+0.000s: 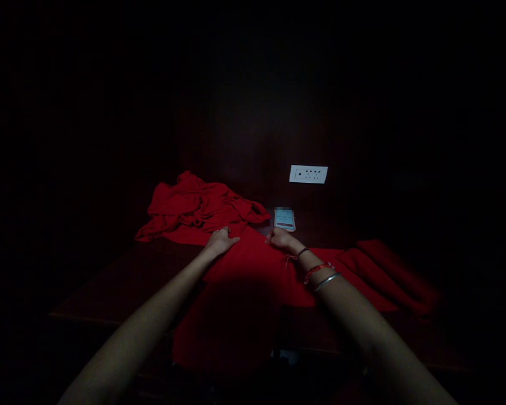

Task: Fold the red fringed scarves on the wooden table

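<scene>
A red cloth garment lies spread on the dark table, its near part hanging over the front edge. My left hand rests on its far left part, thumb spread away from the fingers. At the far edge of this garment my right hand is closed in a pinch on the fabric. Bracelets and a metal bangle circle my right wrist and forearm. Behind my left hand sits a crumpled heap of red cloth. Shadow covers the lower part of the garment.
A phone with a lit screen lies just beyond my right hand. On the wall behind is a white socket panel. More folded red cloth lies at the right. The dark table's front edge shows faintly; the surroundings are very dark.
</scene>
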Demonstrator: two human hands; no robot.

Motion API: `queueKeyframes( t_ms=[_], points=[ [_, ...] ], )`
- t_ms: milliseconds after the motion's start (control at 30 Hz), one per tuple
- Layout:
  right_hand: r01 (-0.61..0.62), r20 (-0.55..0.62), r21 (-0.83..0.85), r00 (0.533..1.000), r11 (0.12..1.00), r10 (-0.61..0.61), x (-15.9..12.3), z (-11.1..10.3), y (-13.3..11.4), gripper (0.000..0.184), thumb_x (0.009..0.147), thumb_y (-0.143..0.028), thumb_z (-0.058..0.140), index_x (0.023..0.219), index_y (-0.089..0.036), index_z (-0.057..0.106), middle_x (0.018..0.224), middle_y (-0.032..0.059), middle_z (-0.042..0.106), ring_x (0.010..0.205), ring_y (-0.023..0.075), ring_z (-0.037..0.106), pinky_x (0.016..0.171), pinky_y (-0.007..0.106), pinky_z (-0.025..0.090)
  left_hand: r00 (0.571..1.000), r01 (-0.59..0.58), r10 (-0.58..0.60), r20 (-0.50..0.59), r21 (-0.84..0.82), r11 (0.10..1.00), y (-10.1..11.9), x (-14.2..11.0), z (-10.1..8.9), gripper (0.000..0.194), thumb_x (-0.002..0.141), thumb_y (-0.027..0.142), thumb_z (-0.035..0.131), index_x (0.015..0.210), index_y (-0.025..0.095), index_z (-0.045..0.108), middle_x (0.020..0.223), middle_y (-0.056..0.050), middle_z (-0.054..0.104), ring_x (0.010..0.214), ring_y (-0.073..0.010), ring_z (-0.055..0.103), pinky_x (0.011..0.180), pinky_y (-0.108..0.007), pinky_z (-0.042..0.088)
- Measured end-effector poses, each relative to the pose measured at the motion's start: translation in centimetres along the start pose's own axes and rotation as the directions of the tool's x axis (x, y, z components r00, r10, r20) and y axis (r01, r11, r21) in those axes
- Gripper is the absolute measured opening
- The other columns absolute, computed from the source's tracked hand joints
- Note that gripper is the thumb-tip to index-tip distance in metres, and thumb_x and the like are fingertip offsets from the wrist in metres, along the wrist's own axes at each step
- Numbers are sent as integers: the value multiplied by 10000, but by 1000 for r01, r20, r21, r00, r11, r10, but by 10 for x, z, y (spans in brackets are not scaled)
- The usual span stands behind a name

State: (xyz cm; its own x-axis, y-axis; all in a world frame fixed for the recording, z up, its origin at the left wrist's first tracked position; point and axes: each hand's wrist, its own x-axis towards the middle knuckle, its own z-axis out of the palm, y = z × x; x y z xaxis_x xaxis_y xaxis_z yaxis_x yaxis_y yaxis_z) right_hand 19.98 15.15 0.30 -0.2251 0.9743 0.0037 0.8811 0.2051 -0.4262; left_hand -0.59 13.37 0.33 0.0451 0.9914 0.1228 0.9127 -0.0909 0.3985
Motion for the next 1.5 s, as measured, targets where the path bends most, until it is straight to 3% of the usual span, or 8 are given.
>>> queueKeyframes(
  t_ms=[267,433,700,867,1033,1200,1333,1500],
  points=[
    [68,-178,20,982,997,-64,-26,-18,35,150,764,-206,413,834,-141,529,815,48,586,696,117,507,594,192,362,999,-6,19,44,-278,961,-6,15,12,344,628,205,585,957,114,542,700,-25,590,664,-162,559,583,-234,425],
    [67,-284,-107,954,992,-95,-39,-29,64,168,792,-217,370,892,-158,492,798,65,591,676,134,528,593,207,362,997,-34,11,-74,-319,947,6,19,22,408,754,175,402,1159,137,368,822,-36,568,758,-138,549,658,-232,433],
    [84,-109,-142,989,986,-100,-38,-24,69,335,770,-233,441,1097,-164,451,1028,96,558,903,178,526,749,247,379,983,-121,146,-109,213,969,47,-13,25,500,768,268,401,1249,209,278,1279,-143,254,1122,-295,326,842,-405,339],
    [60,38,146,997,988,-66,-51,-48,76,670,717,-355,522,1276,-126,231,1155,106,476,966,168,490,813,280,388,869,-491,468,163,158,857,46,-16,41,544,793,511,283,1267,245,261,1367,-58,133,1234,-249,95,963,-395,174],
    [70,198,120,976,990,-93,-66,-72,84,707,684,-347,560,1283,-158,236,1092,91,527,917,173,516,775,298,412,857,-476,421,298,140,868,29,-5,50,585,780,574,215,1286,280,203,1365,-41,132,1235,-230,92,971,-402,123],
    [108,157,-202,985,973,-77,-71,-92,90,581,599,-362,630,1129,-173,485,1084,91,538,965,230,494,818,330,377,845,-500,441,304,154,852,23,1,46,574,781,559,241,1285,286,204,1363,-28,134,1237,-217,84,976,-378,118],
    [157,333,-99,936,983,-116,-83,-98,102,424,621,-362,597,995,-164,566,970,59,594,850,182,544,736,266,414,852,-499,437,287,193,845,29,-4,41,549,800,504,260,1281,240,245,1363,-54,130,1235,-228,94,979,-371,116],
    [241,48,-1,969,971,-241,-99,-100,107,409,721,-416,466,1017,-138,511,954,51,582,806,149,534,681,256,414,779,-622,585,224,158,767,49,-24,45,493,822,458,252,1272,257,260,1369,-27,119,1240,-208,76,985,-372,99]
  ],
)
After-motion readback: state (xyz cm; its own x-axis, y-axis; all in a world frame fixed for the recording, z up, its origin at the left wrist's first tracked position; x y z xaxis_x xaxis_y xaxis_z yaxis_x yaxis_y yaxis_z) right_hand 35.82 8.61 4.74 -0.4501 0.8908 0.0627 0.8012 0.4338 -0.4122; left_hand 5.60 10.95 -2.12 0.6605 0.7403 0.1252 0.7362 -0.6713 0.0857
